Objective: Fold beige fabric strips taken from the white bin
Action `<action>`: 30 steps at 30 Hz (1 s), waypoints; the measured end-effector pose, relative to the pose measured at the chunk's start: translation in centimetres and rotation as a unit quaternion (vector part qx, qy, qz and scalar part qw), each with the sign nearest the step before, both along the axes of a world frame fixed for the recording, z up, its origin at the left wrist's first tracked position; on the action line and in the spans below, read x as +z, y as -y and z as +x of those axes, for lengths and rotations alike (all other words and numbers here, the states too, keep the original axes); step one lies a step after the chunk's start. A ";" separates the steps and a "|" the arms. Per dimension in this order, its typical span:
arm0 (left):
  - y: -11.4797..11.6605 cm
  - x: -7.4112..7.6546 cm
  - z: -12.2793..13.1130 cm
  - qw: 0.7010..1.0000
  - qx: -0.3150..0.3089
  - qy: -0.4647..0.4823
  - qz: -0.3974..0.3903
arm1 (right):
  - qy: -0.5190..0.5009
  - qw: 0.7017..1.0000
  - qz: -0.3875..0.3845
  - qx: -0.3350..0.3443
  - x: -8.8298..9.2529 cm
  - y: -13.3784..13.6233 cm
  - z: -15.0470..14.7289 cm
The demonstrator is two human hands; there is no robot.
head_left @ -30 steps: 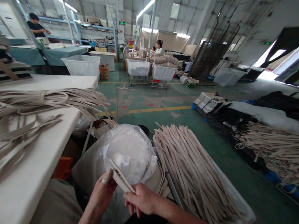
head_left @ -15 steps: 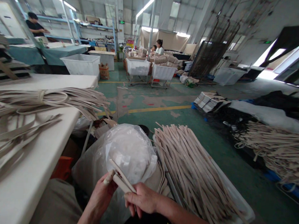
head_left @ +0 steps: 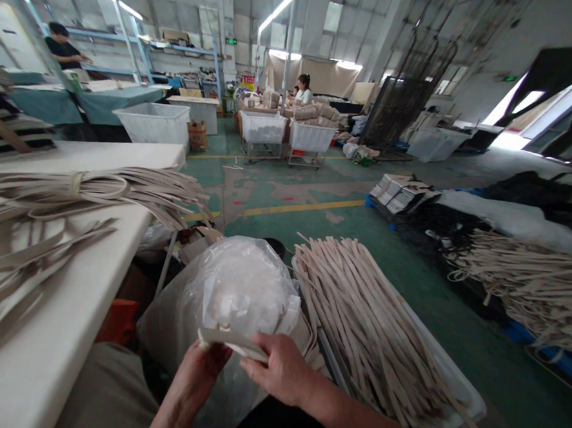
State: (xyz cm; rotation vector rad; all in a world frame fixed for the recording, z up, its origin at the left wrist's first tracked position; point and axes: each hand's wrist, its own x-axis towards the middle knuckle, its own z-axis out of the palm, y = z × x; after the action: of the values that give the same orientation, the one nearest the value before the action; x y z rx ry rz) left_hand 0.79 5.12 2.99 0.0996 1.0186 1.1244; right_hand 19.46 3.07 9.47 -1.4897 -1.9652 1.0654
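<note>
Between my two hands is a beige fabric strap (head_left: pixel 237 343), its free end pointing to the left. My right hand (head_left: pixel 281 372) is closed on the strap, thumb on top. At the strap's left end, my left hand (head_left: pixel 201 373) is closed with the fingertips against it; part of those fingers is hidden behind the strap. Just beyond my hands stands a clear plastic bag (head_left: pixel 247 283) with pale material inside. To the right of my hands, a white plastic tub (head_left: pixel 468 399) holds many long beige straps (head_left: pixel 362 315).
A white table (head_left: pixel 104 254) at my left bears a tied bundle of straps (head_left: pixel 79 185). More straps (head_left: pixel 529 280) lie on a low blue pallet at the right. White carts (head_left: pixel 312 138) stand farther back, with co-workers (head_left: pixel 66 49) at tables behind.
The strap has turned from a steep slant to nearly level. My left hand has shifted slightly down, and my right hand has risen a little.
</note>
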 end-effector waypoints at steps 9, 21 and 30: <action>-0.2 0.8 0.5 1.000 -0.003 -0.012 -0.025 | -0.096 0.977 -0.187 -0.031 -2.1 0.3 1.0; -0.4 1.2 0.7 0.999 0.007 -0.029 -0.029 | -0.080 0.984 -0.156 -0.015 -1.9 0.4 1.3; -0.5 1.1 0.4 1.000 -0.002 -0.023 -0.019 | -0.005 0.995 -0.102 0.015 -1.3 0.4 1.0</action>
State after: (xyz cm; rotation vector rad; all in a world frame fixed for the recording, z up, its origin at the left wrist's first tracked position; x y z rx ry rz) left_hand 1.21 5.63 4.04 0.0974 1.0789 1.1037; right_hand 20.46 2.68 8.13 -1.5588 -1.9240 1.3189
